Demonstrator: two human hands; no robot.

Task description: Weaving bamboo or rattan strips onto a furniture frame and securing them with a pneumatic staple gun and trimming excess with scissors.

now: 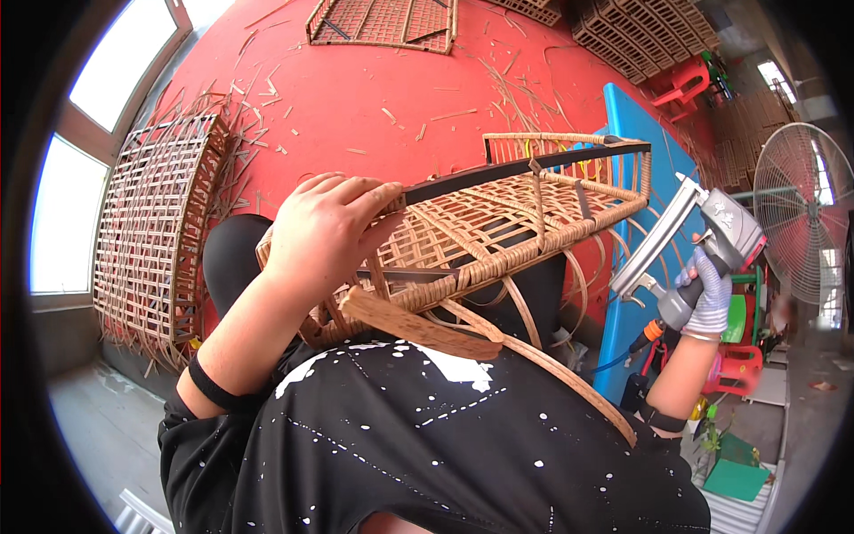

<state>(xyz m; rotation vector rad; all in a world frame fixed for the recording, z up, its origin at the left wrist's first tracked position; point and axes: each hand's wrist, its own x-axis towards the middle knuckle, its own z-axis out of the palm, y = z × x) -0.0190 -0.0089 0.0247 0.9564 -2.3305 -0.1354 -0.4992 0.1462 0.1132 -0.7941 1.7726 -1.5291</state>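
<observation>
Across my lap lies a woven rattan frame, its rim wrapped in cane. A dark flat bar runs along its upper side. My bare left hand is closed over the left end of this frame, with its fingertips on the end of the dark bar. Out to the right and apart from the frame, my right hand, in a pale striped glove, grips the handle of a grey pneumatic staple gun. A loose-ended rattan strip sticks out at the frame's near edge, and long curved canes hang over my shirt.
A blue board stands beside the frame on the right. Behind the staple gun is a large caged fan. More woven panels lie at the left and far side. Cane scraps litter the red floor.
</observation>
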